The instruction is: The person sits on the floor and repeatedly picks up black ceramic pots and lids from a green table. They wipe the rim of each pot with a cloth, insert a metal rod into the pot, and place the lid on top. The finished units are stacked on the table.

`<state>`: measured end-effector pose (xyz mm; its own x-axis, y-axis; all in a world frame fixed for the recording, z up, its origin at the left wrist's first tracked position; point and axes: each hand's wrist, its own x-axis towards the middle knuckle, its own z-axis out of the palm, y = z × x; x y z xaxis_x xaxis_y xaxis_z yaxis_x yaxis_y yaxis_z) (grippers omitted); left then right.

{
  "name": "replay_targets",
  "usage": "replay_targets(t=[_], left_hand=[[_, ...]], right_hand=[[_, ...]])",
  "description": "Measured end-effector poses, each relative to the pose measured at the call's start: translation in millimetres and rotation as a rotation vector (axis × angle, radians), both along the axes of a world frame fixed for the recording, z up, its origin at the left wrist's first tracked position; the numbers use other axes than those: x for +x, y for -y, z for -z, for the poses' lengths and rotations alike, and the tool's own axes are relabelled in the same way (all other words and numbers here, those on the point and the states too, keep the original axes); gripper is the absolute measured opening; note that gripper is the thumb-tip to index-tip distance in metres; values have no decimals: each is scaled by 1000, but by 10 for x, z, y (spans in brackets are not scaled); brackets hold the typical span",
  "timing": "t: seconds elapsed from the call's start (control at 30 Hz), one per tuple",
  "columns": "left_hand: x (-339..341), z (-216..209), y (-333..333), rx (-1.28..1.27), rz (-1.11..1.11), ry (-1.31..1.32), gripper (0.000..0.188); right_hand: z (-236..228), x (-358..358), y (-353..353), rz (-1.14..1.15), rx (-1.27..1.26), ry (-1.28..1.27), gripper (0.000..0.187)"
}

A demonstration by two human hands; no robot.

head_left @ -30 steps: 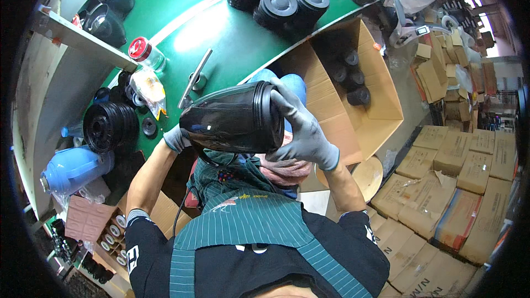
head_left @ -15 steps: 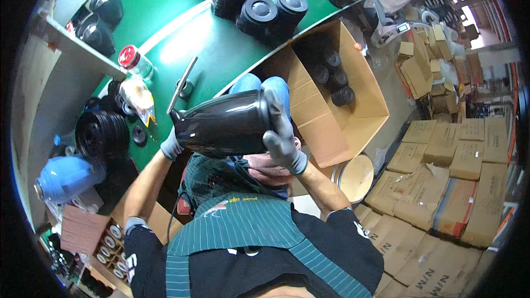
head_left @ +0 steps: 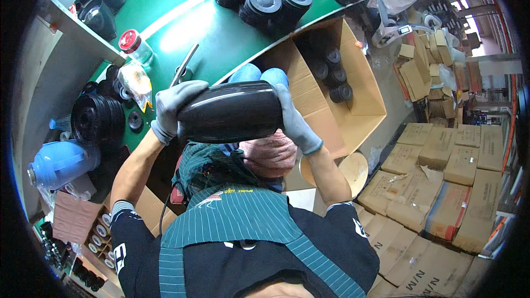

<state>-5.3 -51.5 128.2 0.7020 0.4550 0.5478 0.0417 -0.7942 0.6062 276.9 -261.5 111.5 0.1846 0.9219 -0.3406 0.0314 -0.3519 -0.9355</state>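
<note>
A glossy black cylindrical vessel [head_left: 232, 111] lies sideways above my lap, its long side running left to right. Its exact kind is hard to tell. My left hand [head_left: 178, 107], in a grey glove, wraps over its left end. On the opposite end, my right hand [head_left: 296, 121], gloved too, presses its palm with the fingers mostly out of sight behind the vessel. Just past my left hand, a metal rod [head_left: 185, 65] slants up from a small round holder on the green table [head_left: 182, 36].
Stacks of black round lids [head_left: 261, 4] stand at the table's far side. An open carton [head_left: 364, 91] with several dark round pieces is at my right. Left are a red-lidded jar [head_left: 135, 47], black discs [head_left: 94, 117] and a blue jug-shaped object [head_left: 63, 163]. Sealed cartons [head_left: 414, 193] cover the right floor.
My left hand has moved up from beneath the vessel's left end and now wraps over it. The vessel has turned, hiding the pointed part at its left and the rim at its right.
</note>
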Motion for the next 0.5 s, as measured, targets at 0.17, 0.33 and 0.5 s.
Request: replay_targets(t=[0.17, 0.33, 0.5], left_hand=[[-298, 752, -40, -806, -20, 7, 41], [-367, 1104, 43, -1228, 72, 217, 42], [-209, 327, 216, -734, -46, 43, 37]], right_hand=[[-458, -244, -59, -146, 562, 548, 111], [-359, -402, -158, -48, 759, 265, 96], [-354, -386, -210, -3, 750, 133, 86]])
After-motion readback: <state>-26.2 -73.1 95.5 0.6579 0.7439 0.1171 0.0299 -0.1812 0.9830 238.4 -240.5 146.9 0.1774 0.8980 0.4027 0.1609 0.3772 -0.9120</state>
